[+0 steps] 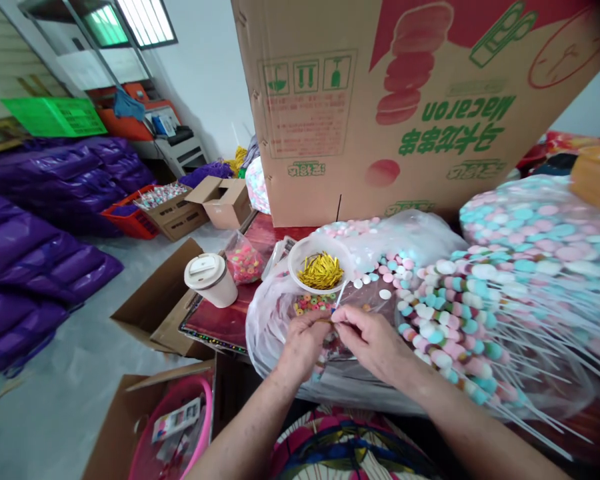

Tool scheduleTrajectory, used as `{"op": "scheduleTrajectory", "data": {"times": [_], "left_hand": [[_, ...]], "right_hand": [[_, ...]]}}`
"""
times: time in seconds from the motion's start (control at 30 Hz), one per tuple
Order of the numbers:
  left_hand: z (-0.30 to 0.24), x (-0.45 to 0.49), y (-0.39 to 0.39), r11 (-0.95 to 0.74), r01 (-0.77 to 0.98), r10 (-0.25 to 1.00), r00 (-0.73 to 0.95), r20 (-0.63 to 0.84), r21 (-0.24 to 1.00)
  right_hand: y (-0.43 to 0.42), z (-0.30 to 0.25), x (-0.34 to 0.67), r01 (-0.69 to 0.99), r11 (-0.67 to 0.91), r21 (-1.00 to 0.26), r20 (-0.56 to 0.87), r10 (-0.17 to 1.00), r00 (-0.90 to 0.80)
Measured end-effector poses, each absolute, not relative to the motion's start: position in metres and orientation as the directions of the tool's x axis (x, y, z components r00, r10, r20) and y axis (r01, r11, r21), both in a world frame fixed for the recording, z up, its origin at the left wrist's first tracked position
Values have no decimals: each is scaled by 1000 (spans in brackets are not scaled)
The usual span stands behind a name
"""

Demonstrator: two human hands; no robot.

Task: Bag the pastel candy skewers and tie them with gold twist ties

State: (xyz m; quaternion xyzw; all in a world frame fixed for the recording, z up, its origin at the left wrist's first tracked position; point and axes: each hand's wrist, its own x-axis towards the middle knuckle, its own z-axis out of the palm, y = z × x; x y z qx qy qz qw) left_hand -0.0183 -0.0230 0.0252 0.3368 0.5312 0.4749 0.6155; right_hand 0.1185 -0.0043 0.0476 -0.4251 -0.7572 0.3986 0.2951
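Left hand (304, 341) and right hand (375, 341) are together, fingertips meeting. Both pinch shut on the lower end of a thin white stick (341, 295), which slants up toward 1 o'clock. What sits between the fingertips is too small and too covered to tell.

Just past the fingertips at 12 o'clock: loose ring candies (313, 303). Beyond them is a white bowl (293, 263) of gold twist ties (321, 270). All of this lies on a crumpled clear plastic bag (265, 313).

At 3 o'clock, close by, is a big skewer pile (460, 313) of pastel sweets, sticks fanning toward the person. At 10 o'clock is a lidded paper cup (211, 281), upright near the table edge. At 12 o'clock, further back, stands a Macaron carton (330, 133). At 8 o'clock, below the table, is a pink basket (206, 417). Purple bags (40, 247) lie on the floor at 9 o'clock.

Judgement on doing this well: it looks like fine fingertip work.
- Pinch low on the stick, with one hand steadying and the other working.
- Keep wrists resting over the bag.
- Keep the free end of the stick clear of the bowl rim.
- Keep elbows off the skewer pile.
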Motion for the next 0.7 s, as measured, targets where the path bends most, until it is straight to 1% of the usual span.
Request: {"op": "scheduleTrajectory", "data": {"times": [0.17, 0.27, 0.33, 0.37, 0.4, 0.43, 0.47, 0.5, 0.53, 0.57, 0.63, 0.7], "left_hand": [[10, -22, -27, 267, -175, 963, 9, -269, 948], [2, -24, -32, 298, -150, 954, 33, -297, 943], [-1, -24, -33, 339, -193, 938, -3, -346, 921], [-1, -25, -32, 346, -242, 931, -29, -363, 907], [-1, -25, -32, 339, -298, 927, -53, -370, 892], [0, -27, -31, 331, -349, 926, -59, -373, 877], [1, -29, -30, 335, -390, 926, -34, -377, 858], [3, -32, -29, 358, -421, 923, 23, -384, 834], [5, -36, -28, 403, -445, 911, 106, -399, 800], [7, -40, -27, 463, -462, 886, 207, -415, 757], [10, -48, -25, 578, -469, 812, 411, -414, 668], [14, -53, -23, 637, -462, 753, 544, -369, 617]], "right_hand": [[1, 34, 116, 434, 323, -841, 111, 888, -446], [2, 29, 113, 487, 379, -787, 139, 878, -458], [0, 25, 108, 530, 408, -744, 186, 887, -422], [-1, 23, 106, 544, 396, -740, 209, 904, -374], [-3, 21, 104, 543, 362, -758, 215, 924, -315], [-5, 20, 103, 522, 312, -794, 193, 943, -270], [-6, 21, 103, 489, 261, -832, 144, 954, -263], [-7, 24, 104, 454, 223, -862, 87, 949, -302], [-7, 27, 106, 423, 216, -880, 44, 923, -381], [-6, 33, 109, 399, 246, -883, 29, 878, -478], [-2, 45, 115, 338, 365, -868, 68, 761, -646], [2, 54, 119, 235, 421, -876, 107, 646, -756]]}}
